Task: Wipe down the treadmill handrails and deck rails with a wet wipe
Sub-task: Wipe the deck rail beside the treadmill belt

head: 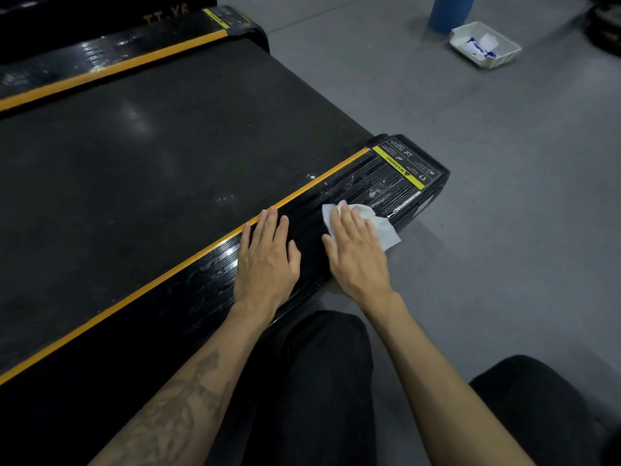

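Far deck rail (pixel 111 63): black ribbed strip with an orange edge line, at upper left, wet-streaked.

Treadmill belt (pixel 141 156): broad dark surface between the two rails, a few pale specks near its right edge.

Near deck rail (pixel 215 274): black, ribbed, orange-edged, running diagonally from lower left to its end cap; smears showed toward the end.

Left hand (pixel 267 260): lay flat on the near rail, palm down, fingers straight and close together, holding nothing.

Right hand (pixel 356 250): pressed flat on the wet wipe, fingers extended and slightly spread.

Wet wipe (pixel 383 227): white, crumpled, on the near rail just short of the end cap, one corner hanging past the outer edge.

Warning label (pixel 400 168): yellow band with black panel, on the end cap.

White tray (pixel 485 45): on the grey floor at upper right, well apart from the treadmill, holding a blue-printed packet.

Blue cylinder (pixel 450 11): stood just behind the tray.
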A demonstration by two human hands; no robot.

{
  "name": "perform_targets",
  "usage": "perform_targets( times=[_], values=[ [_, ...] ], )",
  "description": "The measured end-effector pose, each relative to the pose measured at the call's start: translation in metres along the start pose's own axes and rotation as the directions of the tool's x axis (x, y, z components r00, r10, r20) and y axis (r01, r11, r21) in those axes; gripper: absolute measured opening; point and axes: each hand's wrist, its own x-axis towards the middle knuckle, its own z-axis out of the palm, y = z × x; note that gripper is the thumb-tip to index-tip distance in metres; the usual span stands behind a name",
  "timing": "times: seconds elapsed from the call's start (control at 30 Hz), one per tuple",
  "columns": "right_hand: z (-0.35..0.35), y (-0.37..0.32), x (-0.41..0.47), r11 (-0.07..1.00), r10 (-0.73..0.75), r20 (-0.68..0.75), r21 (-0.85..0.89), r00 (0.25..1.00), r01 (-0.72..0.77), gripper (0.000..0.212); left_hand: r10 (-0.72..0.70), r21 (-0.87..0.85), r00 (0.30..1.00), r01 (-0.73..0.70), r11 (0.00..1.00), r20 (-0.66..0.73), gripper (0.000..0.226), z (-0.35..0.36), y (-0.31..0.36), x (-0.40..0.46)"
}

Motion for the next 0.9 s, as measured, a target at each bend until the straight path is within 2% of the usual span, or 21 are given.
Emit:
perform_targets(
  times=[0.13, 0.33, 0.5, 0.7, 0.8, 0.9],
  values=[
    [0.006, -0.005, -0.017, 0.995, 0.084, -0.032, 0.059, 0.996, -0.082, 0.063, -0.005, -0.005, 1.000, 0.005, 1.000, 0.003, 0.053, 0.001, 0.001, 0.001],
    [0.005, -0.005, 0.001, 0.999, -0.032, -0.002, 0.008, 0.999, 0.032, 0.063, -0.010, 0.001, 1.000, 0.010, 1.000, -0.005, 0.053, 0.001, 0.002, 0.002],
    [0.006, -0.007, -0.015, 0.998, 0.062, -0.042, 0.034, 0.997, -0.061, 0.065, -0.008, 0.006, 1.000, 0.008, 1.000, -0.014, 0.052, 0.002, 0.002, 0.004],
    [0.005, -0.011, -0.007, 0.994, -0.019, -0.045, 0.104, 0.999, 0.023, 0.062, -0.011, 0.014, 1.000, 0.011, 1.000, -0.012, 0.052, 0.002, 0.003, 0.004],
    [0.006, -0.004, -0.010, 0.985, -0.053, -0.123, 0.159, 0.991, 0.072, 0.055, -0.009, 0.007, 1.000, 0.009, 1.000, -0.013, 0.052, 0.001, 0.004, 0.005],
    [0.012, -0.001, -0.016, 0.994, -0.081, -0.150, 0.065, 0.985, 0.091, 0.055, -0.011, 0.007, 1.000, 0.011, 1.000, -0.004, 0.052, 0.001, 0.003, 0.005]
  ],
)
